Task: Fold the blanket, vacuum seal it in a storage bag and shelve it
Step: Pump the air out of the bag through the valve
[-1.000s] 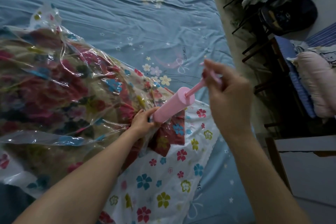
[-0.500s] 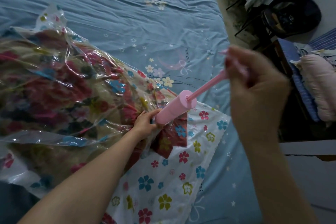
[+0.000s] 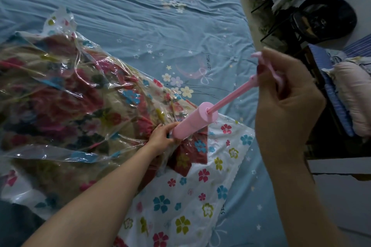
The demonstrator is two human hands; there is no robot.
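A: Where's your pump (image 3: 194,120) lying?

B: On the bag (image 3: 200,192), near its lower right part, on the bed (image 3: 130,6). Its long axis slants from lower left up to upper right. The barrel's base sits down on the bag; the rod (image 3: 230,97) is drawn out toward you.

A: And your hands?

B: Your left hand (image 3: 161,136) curls round the barrel's base, pressing it against the plastic. Your right hand (image 3: 287,94) grips the handle (image 3: 267,66), fingers wrapped round it, held up well off the bed.

A: The blanket (image 3: 66,96)?

B: Inside the bag, bulky and floral, filling its left portion. The printed flat end of the bag lies below the pump.

A: Edges, room?

B: The bed's right edge runs just beyond your right hand; a chair (image 3: 321,18) and bedding (image 3: 353,96) stand past it. Open blue sheet stretches above the bag.
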